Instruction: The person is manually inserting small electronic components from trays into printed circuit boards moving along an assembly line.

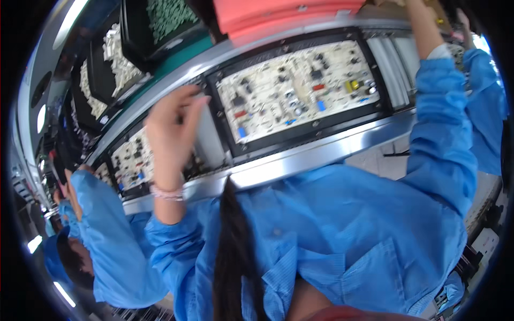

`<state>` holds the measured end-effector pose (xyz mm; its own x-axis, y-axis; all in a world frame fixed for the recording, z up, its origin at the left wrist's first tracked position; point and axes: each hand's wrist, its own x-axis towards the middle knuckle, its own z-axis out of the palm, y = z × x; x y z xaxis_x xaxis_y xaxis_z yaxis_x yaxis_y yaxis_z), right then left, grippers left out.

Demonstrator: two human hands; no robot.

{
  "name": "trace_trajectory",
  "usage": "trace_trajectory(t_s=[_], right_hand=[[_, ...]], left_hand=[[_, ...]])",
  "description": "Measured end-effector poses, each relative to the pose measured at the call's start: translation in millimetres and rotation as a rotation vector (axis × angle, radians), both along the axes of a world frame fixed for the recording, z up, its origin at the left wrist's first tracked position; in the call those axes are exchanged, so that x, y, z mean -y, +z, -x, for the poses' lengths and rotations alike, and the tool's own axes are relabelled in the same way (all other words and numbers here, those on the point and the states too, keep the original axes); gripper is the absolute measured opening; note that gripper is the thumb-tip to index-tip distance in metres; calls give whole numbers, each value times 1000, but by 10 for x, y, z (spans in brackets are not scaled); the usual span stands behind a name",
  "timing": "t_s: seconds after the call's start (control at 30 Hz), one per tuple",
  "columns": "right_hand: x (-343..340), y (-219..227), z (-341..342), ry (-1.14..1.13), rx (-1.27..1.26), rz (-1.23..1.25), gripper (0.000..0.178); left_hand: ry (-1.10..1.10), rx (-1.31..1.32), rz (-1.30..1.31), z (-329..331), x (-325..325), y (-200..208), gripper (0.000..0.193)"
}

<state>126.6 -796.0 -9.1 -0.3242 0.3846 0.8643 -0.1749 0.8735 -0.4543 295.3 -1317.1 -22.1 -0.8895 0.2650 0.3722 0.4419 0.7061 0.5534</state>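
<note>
My left hand (174, 125), slightly blurred and with a pink beaded bracelet at the wrist, hovers over the gap just left of a circuit board. Its fingers are loosely bent, thumb and fingertips apart, and nothing shows between them. The cream circuit board (297, 88) carries black, red, blue and yellow components. It lies in a black carrier frame (316, 125) on the line. My right arm (441, 91) in a blue sleeve reaches away at the upper right; its hand is cut off by the picture's top edge.
Metal rails (321, 150) run along the line, with another board (131, 160) farther left. Black bins hold green parts (168, 18) and white parts (120, 59). A red-pink container (284, 16) stands beyond. Blue-sleeved co-workers (107, 235) are on both sides.
</note>
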Motion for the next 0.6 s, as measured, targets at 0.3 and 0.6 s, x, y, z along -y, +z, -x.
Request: trace_trajectory(t_s=[0.3, 0.6], right_hand=[[1563, -30, -1256, 944, 549, 670, 20], [1985, -18, -1836, 1317, 861, 397, 54]], left_hand=[[335, -219, 20, 1550, 1375, 90, 25], [378, -36, 492, 2105, 1770, -277, 36]])
